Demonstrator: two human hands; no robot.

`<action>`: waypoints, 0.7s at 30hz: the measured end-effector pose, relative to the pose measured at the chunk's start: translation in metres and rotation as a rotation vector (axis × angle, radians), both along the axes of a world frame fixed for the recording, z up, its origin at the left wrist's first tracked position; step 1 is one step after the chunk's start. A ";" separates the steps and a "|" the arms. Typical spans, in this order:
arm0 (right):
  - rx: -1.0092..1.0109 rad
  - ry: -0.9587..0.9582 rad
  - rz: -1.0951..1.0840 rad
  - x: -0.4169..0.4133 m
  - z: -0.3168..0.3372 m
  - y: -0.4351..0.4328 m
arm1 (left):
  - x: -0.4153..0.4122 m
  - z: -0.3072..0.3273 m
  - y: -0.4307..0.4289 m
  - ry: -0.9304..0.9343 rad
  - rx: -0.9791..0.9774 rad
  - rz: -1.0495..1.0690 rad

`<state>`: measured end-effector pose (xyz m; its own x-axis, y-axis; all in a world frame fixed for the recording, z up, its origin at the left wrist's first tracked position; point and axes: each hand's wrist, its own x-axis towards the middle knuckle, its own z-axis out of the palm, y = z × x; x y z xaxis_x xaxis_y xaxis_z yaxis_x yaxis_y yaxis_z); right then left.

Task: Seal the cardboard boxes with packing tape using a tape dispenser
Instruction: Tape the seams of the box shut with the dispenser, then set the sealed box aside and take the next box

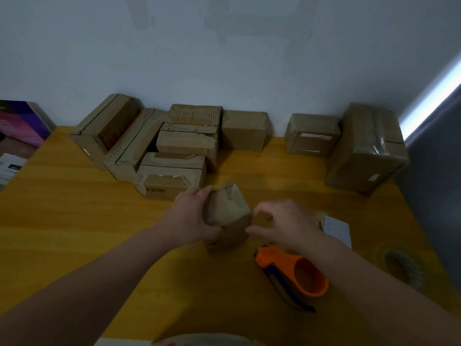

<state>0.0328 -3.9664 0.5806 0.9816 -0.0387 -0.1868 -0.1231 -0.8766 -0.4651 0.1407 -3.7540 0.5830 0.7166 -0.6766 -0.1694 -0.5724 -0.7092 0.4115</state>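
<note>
Small box [228, 211], dead centre of the head view, and you had it tilted between both hands just below the middle of the frame. Your left hand [192, 216] gripped it, with the fingers wrapped over its top left edge and the thumb low on its near face. Your right hand [282, 221] sat at the box's right corner with its fingers curled, but motion blur smeared it. I could not tell whether it pinched a flap, a tape end or nothing at all.

Lower right, the orange tape dispenser [294, 273] lay on its side on the yellow table [74, 208], just beside your right wrist, with nobody holding it. Further right lay a clear tape roll [401, 265], with a paper slip [336, 229] above it.

Across the back of the frame, against the wall, a pile of boxes [184, 143] waited, several with torn edges and open seams. On the far right a taped box [366, 148] showed glossy film across its top, so that one looked sealed.

My read is that the job was in its early-to-middle stretch. The box in your hands had a ragged top edge and no fresh tape I could see. You were handling it with the dispenser down, and most of the pile looked to be waiting its turn.
</note>
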 end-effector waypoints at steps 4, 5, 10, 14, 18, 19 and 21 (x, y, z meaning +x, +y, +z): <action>0.177 -0.100 -0.157 0.020 0.013 -0.013 | 0.015 0.018 -0.019 0.102 -0.161 -0.021; 0.182 -0.104 -0.150 0.025 0.017 -0.017 | 0.019 0.022 -0.024 0.117 -0.177 -0.033; 0.154 -0.097 -0.075 0.049 0.032 -0.039 | 0.040 0.035 -0.048 0.165 -0.212 -0.100; 0.314 -0.019 -0.089 0.069 0.035 -0.063 | 0.056 0.035 -0.072 0.214 -0.225 -0.123; 0.115 -0.063 -0.113 0.090 0.037 -0.088 | 0.073 0.031 -0.098 0.176 -0.163 -0.157; 0.044 -0.070 -0.136 0.095 0.038 -0.095 | 0.079 0.029 -0.104 0.148 -0.128 -0.156; -0.103 -0.073 -0.184 0.105 0.038 -0.111 | 0.091 0.026 -0.113 0.111 -0.076 -0.126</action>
<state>0.1380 -4.0774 0.6187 0.9671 -0.2333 -0.1017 -0.2545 -0.8860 -0.3876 0.2319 -3.8670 0.6092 0.6053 -0.7736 -0.1874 -0.6030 -0.5994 0.5265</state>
